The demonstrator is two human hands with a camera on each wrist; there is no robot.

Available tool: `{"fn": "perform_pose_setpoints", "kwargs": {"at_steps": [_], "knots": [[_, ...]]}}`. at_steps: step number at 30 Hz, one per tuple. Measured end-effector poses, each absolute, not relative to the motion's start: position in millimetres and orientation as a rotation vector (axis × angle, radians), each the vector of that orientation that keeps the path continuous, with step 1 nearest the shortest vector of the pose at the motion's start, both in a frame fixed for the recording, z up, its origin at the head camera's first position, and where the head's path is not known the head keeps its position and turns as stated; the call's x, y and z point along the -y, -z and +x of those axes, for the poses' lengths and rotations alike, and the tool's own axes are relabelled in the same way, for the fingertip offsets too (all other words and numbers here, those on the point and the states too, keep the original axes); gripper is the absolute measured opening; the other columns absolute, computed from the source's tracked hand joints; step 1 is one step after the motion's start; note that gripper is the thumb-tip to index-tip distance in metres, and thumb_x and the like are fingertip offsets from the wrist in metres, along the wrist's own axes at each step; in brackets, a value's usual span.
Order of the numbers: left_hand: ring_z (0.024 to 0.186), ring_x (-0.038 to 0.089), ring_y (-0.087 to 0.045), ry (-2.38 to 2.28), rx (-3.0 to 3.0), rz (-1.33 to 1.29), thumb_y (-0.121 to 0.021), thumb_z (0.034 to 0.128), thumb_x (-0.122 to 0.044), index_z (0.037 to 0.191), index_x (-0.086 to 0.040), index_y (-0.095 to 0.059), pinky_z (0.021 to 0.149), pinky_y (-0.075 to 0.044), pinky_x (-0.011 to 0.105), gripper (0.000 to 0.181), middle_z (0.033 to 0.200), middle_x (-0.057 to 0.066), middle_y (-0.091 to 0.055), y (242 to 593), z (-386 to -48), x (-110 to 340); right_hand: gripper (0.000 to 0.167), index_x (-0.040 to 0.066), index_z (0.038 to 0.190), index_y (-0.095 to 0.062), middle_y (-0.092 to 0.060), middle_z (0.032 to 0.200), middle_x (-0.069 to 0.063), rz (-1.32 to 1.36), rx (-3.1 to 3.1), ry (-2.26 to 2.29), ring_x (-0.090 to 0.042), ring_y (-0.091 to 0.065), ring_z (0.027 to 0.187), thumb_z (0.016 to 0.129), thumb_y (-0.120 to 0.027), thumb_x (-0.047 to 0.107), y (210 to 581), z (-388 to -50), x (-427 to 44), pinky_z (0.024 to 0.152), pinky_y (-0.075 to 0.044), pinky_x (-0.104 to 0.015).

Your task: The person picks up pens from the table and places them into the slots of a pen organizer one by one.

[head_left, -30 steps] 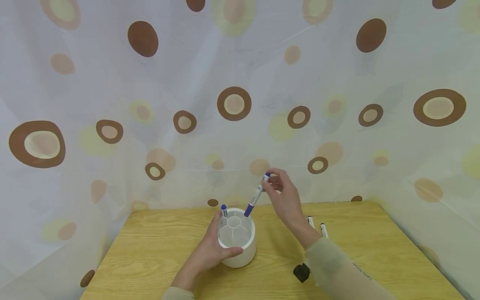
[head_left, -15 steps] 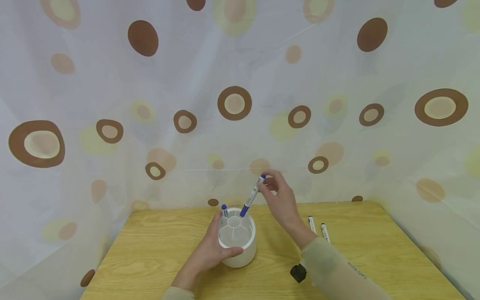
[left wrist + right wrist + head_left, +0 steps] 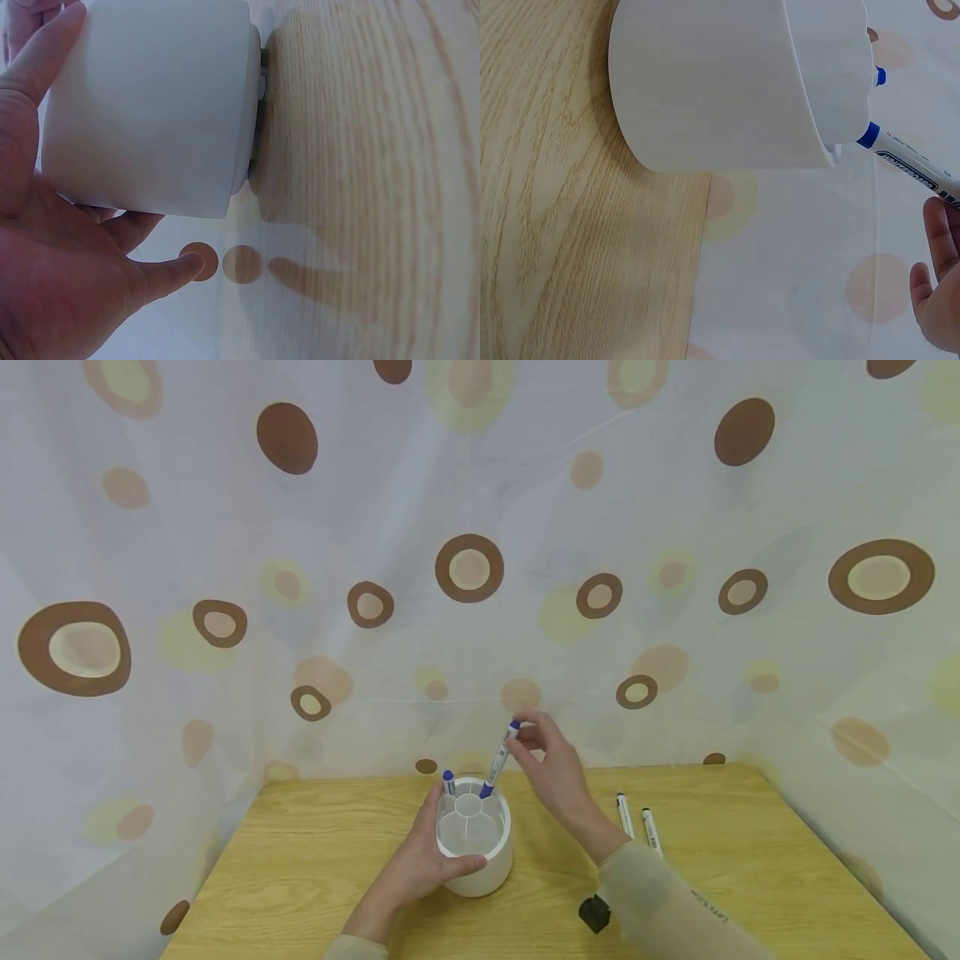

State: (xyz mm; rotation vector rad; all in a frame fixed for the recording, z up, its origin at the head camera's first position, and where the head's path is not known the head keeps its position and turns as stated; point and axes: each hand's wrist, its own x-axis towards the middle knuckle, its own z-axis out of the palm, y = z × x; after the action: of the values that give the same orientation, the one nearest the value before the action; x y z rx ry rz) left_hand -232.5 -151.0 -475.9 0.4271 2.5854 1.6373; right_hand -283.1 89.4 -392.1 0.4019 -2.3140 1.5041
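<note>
A white round pen holder (image 3: 477, 878) with several compartments stands on the table. My left hand (image 3: 422, 853) grips it from the left, thumb across its front wall; in the left wrist view that hand (image 3: 60, 262) lies along the holder's side (image 3: 150, 105). Between thumb and fingertips, my right hand (image 3: 555, 770) pinches a white marker with blue ends (image 3: 498, 766). The marker tilts, its lower blue end at a back-right compartment; in the right wrist view this end (image 3: 868, 135) is at the rim. Another blue-capped marker (image 3: 448, 782) stands in a back-left compartment.
Two white markers with dark ends (image 3: 625, 815) (image 3: 651, 828) lie on the wooden table (image 3: 315, 852) right of the holder, partly behind my right forearm. A small black object (image 3: 595, 913) sits close to that sleeve. A patterned curtain (image 3: 397, 485) hangs behind the table.
My right hand has moved left and slightly down with the marker, bringing its lower end from the holder's right rim into the mouth of a back-right compartment. The left hand stays put.
</note>
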Motion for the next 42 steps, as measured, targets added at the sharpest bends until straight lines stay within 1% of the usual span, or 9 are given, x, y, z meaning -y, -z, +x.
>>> {"fn": "perform_pose_setpoints", "kwargs": {"at_steps": [5, 12, 17, 20, 23, 27, 33, 37, 42], "knots": [[0.149, 0.051, -0.045, -1.644, -2.594, 0.443, -0.101, 0.081, -0.035, 0.176, -0.01, -0.008, 0.122, -0.033, 0.075, 0.135, 0.17, 0.029, -0.034, 476, -230, 151, 0.036, 0.016, 0.142, -0.062, -0.079, 0.115, -0.002, 0.415, 2.333, -1.494, -0.027, -0.074, 0.113, 0.109, -0.074, 0.018, 399, -281, -87, 0.1, -0.06, -0.056], [0.149, 0.05, -0.046, -1.654, -2.589, 0.449, -0.101, 0.0807, -0.034, 0.177, -0.011, -0.008, 0.121, -0.034, 0.076, 0.135, 0.169, 0.027, -0.037, 477, -231, 150, 0.033, 0.021, 0.141, -0.063, -0.078, 0.117, -0.002, 0.404, 2.38, -1.499, -0.026, -0.072, 0.116, 0.109, -0.073, 0.02, 402, -279, -86, 0.102, -0.06, -0.055], [0.149, 0.051, -0.045, -1.648, -2.597, 0.453, -0.101, 0.0805, -0.037, 0.176, -0.01, -0.008, 0.122, -0.033, 0.075, 0.136, 0.169, 0.028, -0.036, 478, -233, 150, 0.034, 0.018, 0.143, -0.062, -0.079, 0.118, -0.002, 0.413, 2.405, -1.477, -0.027, -0.072, 0.118, 0.11, -0.072, 0.02, 403, -278, -86, 0.103, -0.059, -0.057], [0.149, 0.05, -0.045, -1.648, -2.594, 0.445, -0.101, 0.0807, -0.038, 0.176, -0.01, -0.008, 0.122, -0.033, 0.074, 0.136, 0.169, 0.028, -0.035, 479, -233, 150, 0.038, 0.018, 0.146, -0.061, -0.079, 0.119, -0.003, 0.407, 2.419, -1.471, -0.028, -0.072, 0.119, 0.11, -0.072, 0.021, 405, -279, -85, 0.105, -0.058, -0.06], [0.15, 0.05, -0.043, -1.644, -2.587, 0.435, -0.101, 0.0811, -0.039, 0.177, -0.01, -0.007, 0.123, -0.032, 0.074, 0.137, 0.171, 0.027, -0.033, 480, -233, 150, 0.042, 0.021, 0.149, -0.059, -0.079, 0.12, -0.003, 0.396, 2.446, -1.467, -0.029, -0.072, 0.12, 0.11, -0.072, 0.023, 405, -279, -83, 0.107, -0.055, -0.064], [0.151, 0.051, -0.042, -1.639, -2.587, 0.443, -0.1, 0.0811, -0.039, 0.177, -0.011, -0.006, 0.122, -0.032, 0.075, 0.137, 0.171, 0.028, -0.032, 480, -234, 151, 0.05, 0.024, 0.157, -0.054, -0.078, 0.128, -0.002, 0.415, 2.491, -1.442, -0.031, -0.069, 0.127, 0.11, -0.072, 0.026, 406, -279, -85, 0.111, -0.052, -0.066], [0.152, 0.052, -0.041, -1.626, -2.597, 0.434, -0.1, 0.0809, -0.042, 0.177, -0.012, -0.007, 0.122, -0.031, 0.076, 0.137, 0.173, 0.028, -0.029, 478, -234, 150, 0.061, 0.021, 0.166, -0.045, -0.07, 0.148, -0.002, 0.481, 2.517, -1.388, -0.034, -0.061, 0.142, 0.111, -0.07, 0.03, 407, -280, -96, 0.118, -0.046, -0.067], [0.153, 0.052, -0.041, -1.625, -2.586, 0.423, -0.1, 0.0815, -0.041, 0.177, -0.012, -0.007, 0.123, -0.031, 0.076, 0.137, 0.174, 0.027, -0.028, 477, -235, 150, 0.065, 0.022, 0.168, -0.042, -0.063, 0.157, -0.006, 0.482, 2.558, -1.319, -0.037, -0.055, 0.148, 0.111, -0.071, 0.032, 409, -281, -106, 0.121, -0.042, -0.067], [0.152, 0.053, -0.041, -1.621, -2.589, 0.422, -0.1, 0.0814, -0.04, 0.177, -0.012, -0.006, 0.122, -0.031, 0.077, 0.137, 0.174, 0.027, -0.028, 478, -235, 151, 0.066, 0.017, 0.169, -0.043, -0.056, 0.163, -0.012, 0.485, 2.611, -1.215, -0.041, -0.046, 0.154, 0.111, -0.07, 0.032, 410, -281, -119, 0.124, -0.037, -0.067]]}}
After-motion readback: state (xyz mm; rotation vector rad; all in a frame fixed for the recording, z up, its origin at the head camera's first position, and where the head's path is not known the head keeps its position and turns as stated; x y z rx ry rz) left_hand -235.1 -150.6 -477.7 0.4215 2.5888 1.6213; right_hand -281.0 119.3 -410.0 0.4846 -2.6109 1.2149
